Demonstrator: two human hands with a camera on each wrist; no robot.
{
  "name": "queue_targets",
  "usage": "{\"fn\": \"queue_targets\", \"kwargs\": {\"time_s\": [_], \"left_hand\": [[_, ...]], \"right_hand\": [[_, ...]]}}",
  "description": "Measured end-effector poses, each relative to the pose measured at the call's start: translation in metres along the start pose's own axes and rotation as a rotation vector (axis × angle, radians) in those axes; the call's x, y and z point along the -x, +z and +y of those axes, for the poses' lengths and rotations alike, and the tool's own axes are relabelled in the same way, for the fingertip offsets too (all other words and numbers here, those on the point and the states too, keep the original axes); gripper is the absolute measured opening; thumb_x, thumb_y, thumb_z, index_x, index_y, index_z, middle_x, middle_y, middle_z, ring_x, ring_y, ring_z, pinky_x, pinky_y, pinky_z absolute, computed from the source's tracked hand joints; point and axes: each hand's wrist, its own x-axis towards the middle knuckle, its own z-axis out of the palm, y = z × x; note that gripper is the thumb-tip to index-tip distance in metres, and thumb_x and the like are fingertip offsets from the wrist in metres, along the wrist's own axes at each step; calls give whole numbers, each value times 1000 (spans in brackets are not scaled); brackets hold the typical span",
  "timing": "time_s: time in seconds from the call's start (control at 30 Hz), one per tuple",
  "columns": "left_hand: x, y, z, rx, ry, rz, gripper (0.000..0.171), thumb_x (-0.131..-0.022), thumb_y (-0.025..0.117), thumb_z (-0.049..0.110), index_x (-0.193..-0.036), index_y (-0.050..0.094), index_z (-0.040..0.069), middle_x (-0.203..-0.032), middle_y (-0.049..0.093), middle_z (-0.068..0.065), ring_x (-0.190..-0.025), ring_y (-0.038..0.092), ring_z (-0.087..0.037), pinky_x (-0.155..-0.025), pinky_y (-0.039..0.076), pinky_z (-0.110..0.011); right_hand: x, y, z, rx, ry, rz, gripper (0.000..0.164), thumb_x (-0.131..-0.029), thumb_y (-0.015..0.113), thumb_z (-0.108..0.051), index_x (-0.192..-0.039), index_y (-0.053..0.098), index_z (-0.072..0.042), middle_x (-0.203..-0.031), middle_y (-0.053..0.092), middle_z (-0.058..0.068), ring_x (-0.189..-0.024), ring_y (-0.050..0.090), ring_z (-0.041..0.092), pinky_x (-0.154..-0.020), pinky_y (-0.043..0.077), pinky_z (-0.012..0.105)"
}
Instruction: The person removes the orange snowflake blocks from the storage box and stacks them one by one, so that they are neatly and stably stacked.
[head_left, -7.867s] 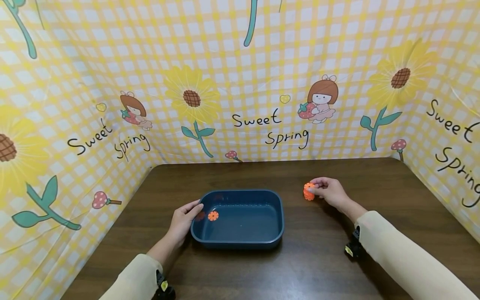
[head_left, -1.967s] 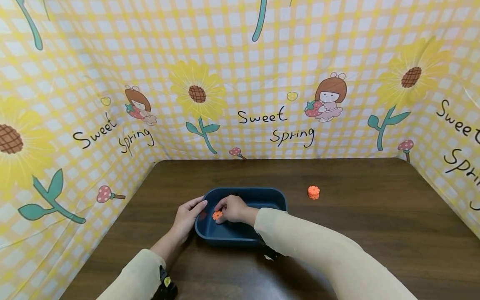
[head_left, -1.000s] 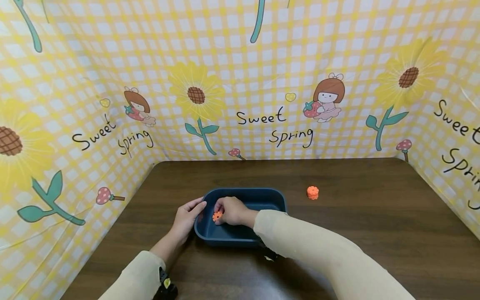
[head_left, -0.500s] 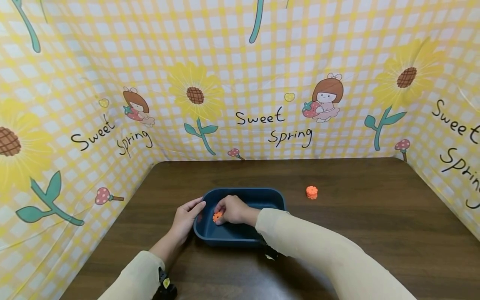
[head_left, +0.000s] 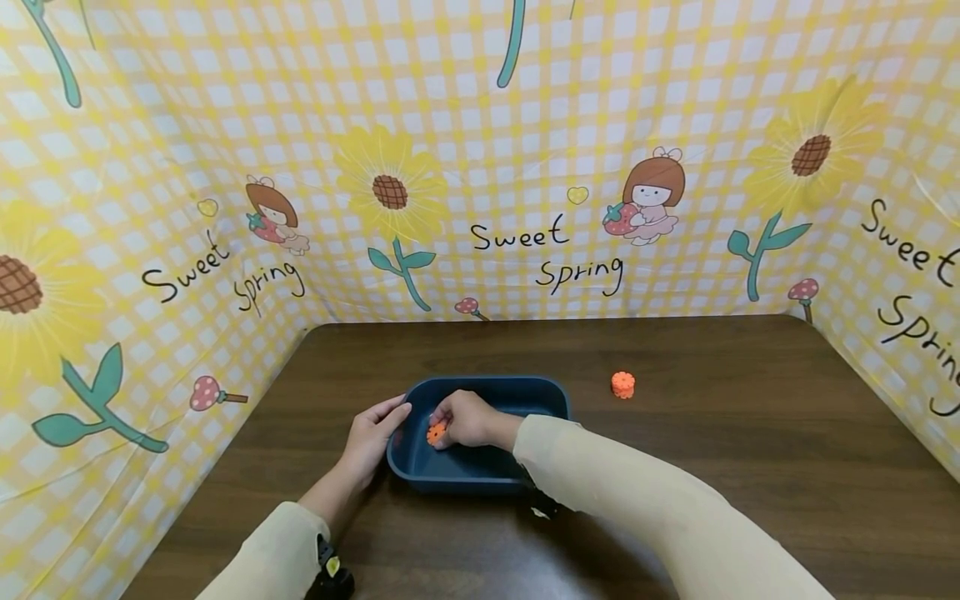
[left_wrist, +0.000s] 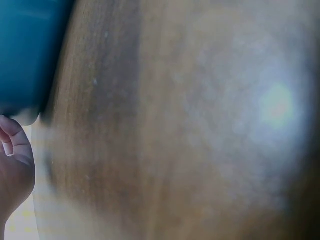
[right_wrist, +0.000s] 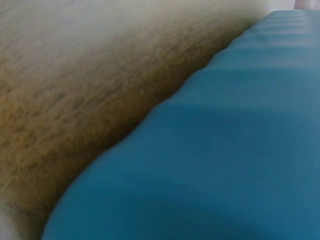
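Note:
A dark blue rectangular basin stands on the table in the head view. My left hand grips its left rim, thumb on top and fingers outside. Reaching in from the right, my right hand pinches an orange flower-shaped disc low in the left part of the basin; the fingers hide part of it. In the left wrist view, the left hand is at the basin's lower edge. Mostly the basin's blue outer wall fills the right wrist view, the right fingers out of sight.
A short stack of orange flower-shaped discs stands on the brown wooden table, right of the basin. Yellow checked cloth with printed flowers walls off the back and both sides.
Since the oldest frame, my right hand has moved left from the orange stack into the basin, and the stack is lower. Over the last two seconds both hands have hardly moved.

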Motion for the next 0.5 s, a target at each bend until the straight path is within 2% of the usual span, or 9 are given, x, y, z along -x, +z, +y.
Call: {"fn": "queue_targets", "kwargs": {"time_s": [0.1,0.27,0.5], "left_hand": [[-5,-1,-8,-13,7,-4,49,-94,66,34,-133,60,6,-129,60,-14,-103,59,-21,-80,52,-27],[-5,-1,-8,-8,10,-19,48,-95,65,31,-134,59,5,-134,57,-14,-117,55,-24,-89,50,-30],[-6,-1,-7,-31,16,-11,50,-94,66,35,-133,59,5,-135,56,-14,-120,53,-25,-92,49,-32]], "right_hand": [[0,0,0,-8,2,4,22,-81,80,-10,-102,71,-7,-87,63,-1,-77,58,13,-71,50,24],[2,-2,-1,-43,0,9,21,-82,79,-11,-100,70,-7,-86,64,0,-76,59,13,-70,51,24],[7,-9,0,-83,1,22,22,-82,79,-14,-100,68,-8,-84,64,1,-75,60,14,-69,52,25]]}}
